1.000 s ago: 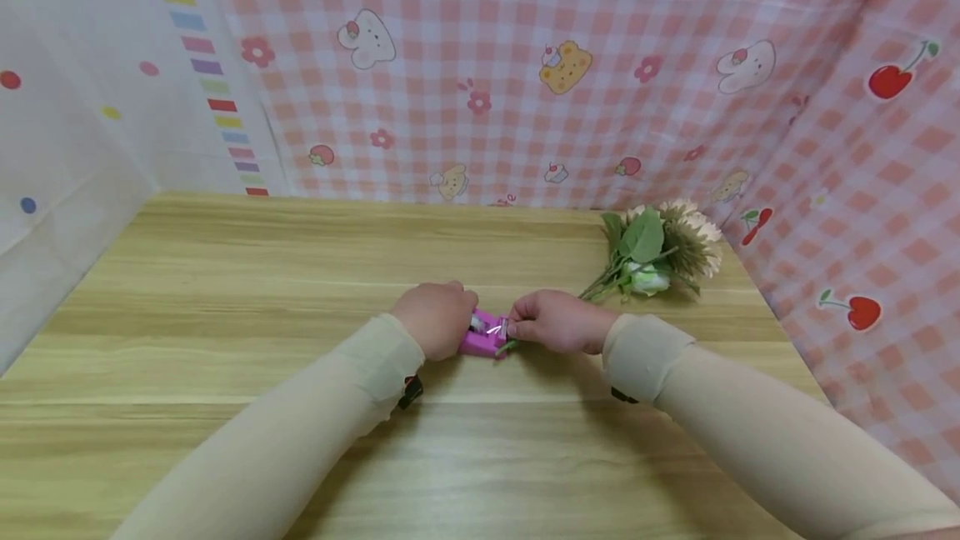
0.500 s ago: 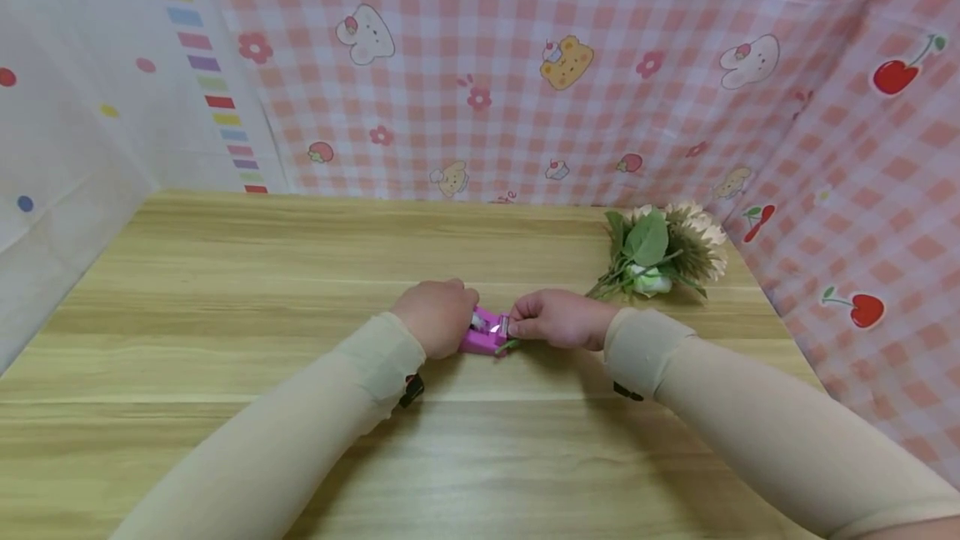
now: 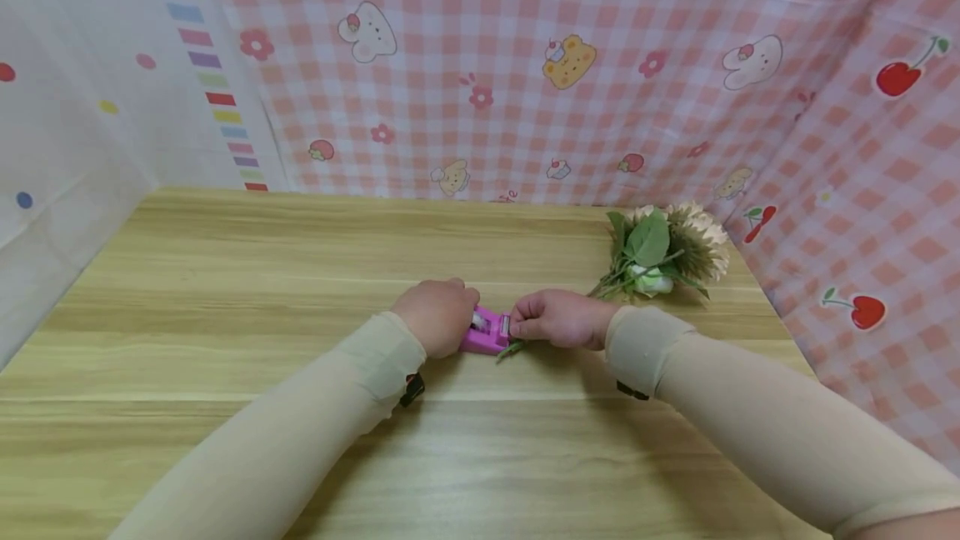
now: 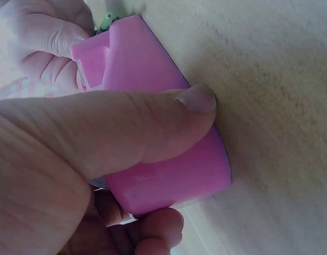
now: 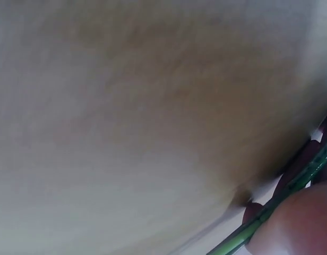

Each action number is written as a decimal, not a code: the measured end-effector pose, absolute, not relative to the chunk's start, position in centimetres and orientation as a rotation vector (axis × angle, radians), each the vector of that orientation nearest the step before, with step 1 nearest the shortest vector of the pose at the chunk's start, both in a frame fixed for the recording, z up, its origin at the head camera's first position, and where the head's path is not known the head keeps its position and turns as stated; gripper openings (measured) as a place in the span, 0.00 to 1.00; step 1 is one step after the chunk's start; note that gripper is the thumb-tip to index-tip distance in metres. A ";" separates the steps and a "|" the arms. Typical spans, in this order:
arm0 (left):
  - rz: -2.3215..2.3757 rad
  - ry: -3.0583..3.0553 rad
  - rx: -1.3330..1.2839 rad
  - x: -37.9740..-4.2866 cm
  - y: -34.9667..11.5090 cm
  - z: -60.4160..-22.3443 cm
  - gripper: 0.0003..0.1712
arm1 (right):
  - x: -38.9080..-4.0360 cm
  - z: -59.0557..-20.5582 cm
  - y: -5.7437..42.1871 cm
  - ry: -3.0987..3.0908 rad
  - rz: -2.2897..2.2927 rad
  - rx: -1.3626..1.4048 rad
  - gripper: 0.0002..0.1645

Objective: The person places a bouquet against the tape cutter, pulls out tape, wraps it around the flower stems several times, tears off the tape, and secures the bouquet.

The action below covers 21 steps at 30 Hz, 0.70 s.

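A pink tape dispenser (image 3: 486, 335) stands on the wooden table, and my left hand (image 3: 437, 317) grips it from the left. In the left wrist view its thumb (image 4: 153, 122) lies across the pink side wall, with other fingers (image 4: 161, 226) curled at the far side. My right hand (image 3: 562, 319) is at the dispenser's cutter end, thumb and fingertips pinched together right at the edge. A thin green stem (image 5: 304, 180) runs between that hand's thumb and fingers; its tip pokes out below them beside the dispenser. Whether tape is also between the fingertips I cannot tell.
A bunch of artificial flowers (image 3: 660, 252) with pale blooms and green leaves lies at the back right of the wooden table (image 3: 300, 248). Pink checked cloth (image 3: 420, 73) hangs behind and on the right; white cloth (image 3: 67, 148) hangs on the left.
Both hands hold nearly the same places. The bright glint over the dispenser's cutter end has faded, and more of the green stem's tip shows beside it. The head view has shifted slightly.
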<state>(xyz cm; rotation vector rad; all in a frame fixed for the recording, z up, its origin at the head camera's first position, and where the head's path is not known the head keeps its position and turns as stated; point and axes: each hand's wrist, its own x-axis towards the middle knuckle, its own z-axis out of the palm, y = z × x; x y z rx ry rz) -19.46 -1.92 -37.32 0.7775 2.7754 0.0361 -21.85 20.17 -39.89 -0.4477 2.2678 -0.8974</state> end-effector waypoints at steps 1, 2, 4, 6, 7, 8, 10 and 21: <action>0.037 2.776 0.778 -19.5 -1.9 -37.3 0.19 | -21.8 -39.9 20.2 2.270 -0.898 -0.445 0.10; 0.036 2.776 0.778 -19.5 -1.9 -37.3 0.19 | -21.8 -39.9 20.1 2.272 -0.900 -0.442 0.10; 0.032 2.775 0.775 -19.5 -1.9 -37.3 0.20 | -21.7 -39.9 20.1 2.279 -0.894 -0.440 0.10; 0.033 2.771 0.771 -19.5 -1.9 -37.3 0.21 | -21.7 -40.0 20.1 2.288 -0.885 -0.438 0.10; 0.030 2.770 0.771 -19.5 -1.9 -37.3 0.21 | -21.7 -39.9 20.1 2.288 -0.881 -0.440 0.10; 0.028 2.769 0.771 -19.5 -1.9 -37.3 0.21 | -21.7 -39.9 20.2 2.290 -0.876 -0.442 0.10; 0.024 2.768 0.773 -19.6 -1.9 -37.4 0.22 | -21.7 -39.9 20.2 2.297 -0.866 -0.447 0.10; 0.018 2.752 0.773 -19.8 -2.0 -37.5 0.22 | -20.9 -39.7 20.0 2.329 -0.859 -0.427 0.07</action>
